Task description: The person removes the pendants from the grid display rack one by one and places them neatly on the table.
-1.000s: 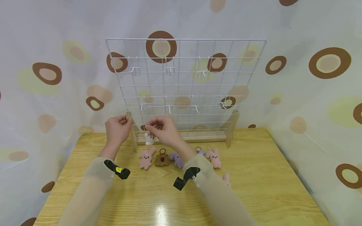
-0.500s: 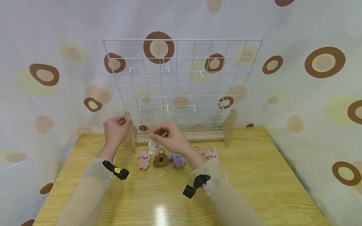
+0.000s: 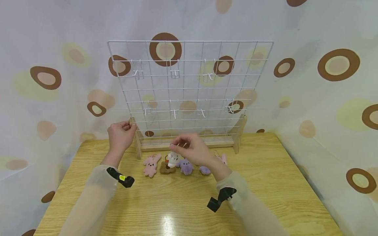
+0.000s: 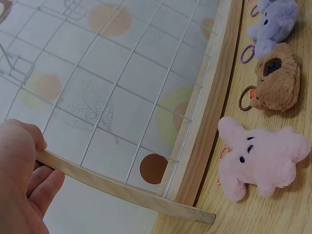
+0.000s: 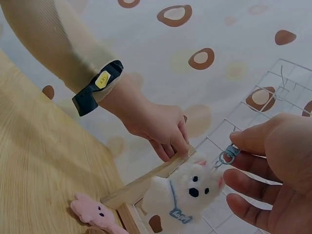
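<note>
My left hand [image 3: 120, 135] grips the top of the wooden side post [image 4: 122, 187] at the left end of a white wire grid rack [image 3: 190, 41]. Thumb and forefinger of my right hand [image 3: 193, 149] pinch the blue metal clasp [image 5: 230, 155] of a white plush dog keychain [image 5: 190, 190]. The dog hangs in front of the rack and overlaps a brown plush keychain [image 4: 278, 78] in the head view. A pink plush rabbit [image 4: 265, 153] lies to the left of the brown one. Purple plush keychains [image 3: 186, 166] lie to its right, one partly behind my right hand.
Several white hooks [image 3: 175, 113] stick out from the grid in two rows. Another pink plush [image 3: 222, 158] lies at the right end of the row, partly covered by my right arm. The wooden table [image 3: 283, 183] meets a patterned cloth backdrop [image 3: 307, 108].
My right hand has moved right and lower in the head view, carrying the white plush dog from near the left post to over the brown plush. The left hand keeps its hold on the post.
</note>
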`<state>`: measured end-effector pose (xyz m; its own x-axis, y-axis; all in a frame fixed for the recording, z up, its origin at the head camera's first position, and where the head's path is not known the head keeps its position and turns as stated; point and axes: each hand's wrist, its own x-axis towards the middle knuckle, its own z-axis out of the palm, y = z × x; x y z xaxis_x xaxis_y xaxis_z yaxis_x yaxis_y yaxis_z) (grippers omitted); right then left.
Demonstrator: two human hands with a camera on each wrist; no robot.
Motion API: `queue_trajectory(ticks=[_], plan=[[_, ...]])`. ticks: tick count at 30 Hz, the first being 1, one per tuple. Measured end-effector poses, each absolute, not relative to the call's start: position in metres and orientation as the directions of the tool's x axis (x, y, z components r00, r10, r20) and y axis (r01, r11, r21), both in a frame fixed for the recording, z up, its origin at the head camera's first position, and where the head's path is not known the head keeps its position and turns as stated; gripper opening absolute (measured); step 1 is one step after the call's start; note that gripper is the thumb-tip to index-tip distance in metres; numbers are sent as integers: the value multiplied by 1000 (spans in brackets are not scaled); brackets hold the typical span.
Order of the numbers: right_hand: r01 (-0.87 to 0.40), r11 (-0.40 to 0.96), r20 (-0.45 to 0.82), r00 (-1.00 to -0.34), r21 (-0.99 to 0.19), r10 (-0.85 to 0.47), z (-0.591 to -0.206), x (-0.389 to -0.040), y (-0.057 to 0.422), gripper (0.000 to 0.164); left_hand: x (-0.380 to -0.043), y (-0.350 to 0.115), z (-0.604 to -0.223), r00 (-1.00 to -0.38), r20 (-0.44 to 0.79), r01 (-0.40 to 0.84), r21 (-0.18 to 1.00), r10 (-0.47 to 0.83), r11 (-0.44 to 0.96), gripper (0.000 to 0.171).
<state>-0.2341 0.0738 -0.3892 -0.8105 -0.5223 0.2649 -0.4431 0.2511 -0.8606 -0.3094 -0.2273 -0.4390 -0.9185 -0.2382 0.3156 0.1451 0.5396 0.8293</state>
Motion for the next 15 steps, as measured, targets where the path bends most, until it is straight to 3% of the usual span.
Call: queue_trajectory(ticks=[7, 15], plan=[[-480, 256, 301, -802, -839, -517, -391, -230, 91, 8, -309, -228, -439, -919, 316, 149, 832, -237, 534, 33], [-448, 306, 278, -839, -840, -467, -391, -221, 112, 7, -309, -227, -439, -918, 321, 154, 830, -234, 537, 33]])
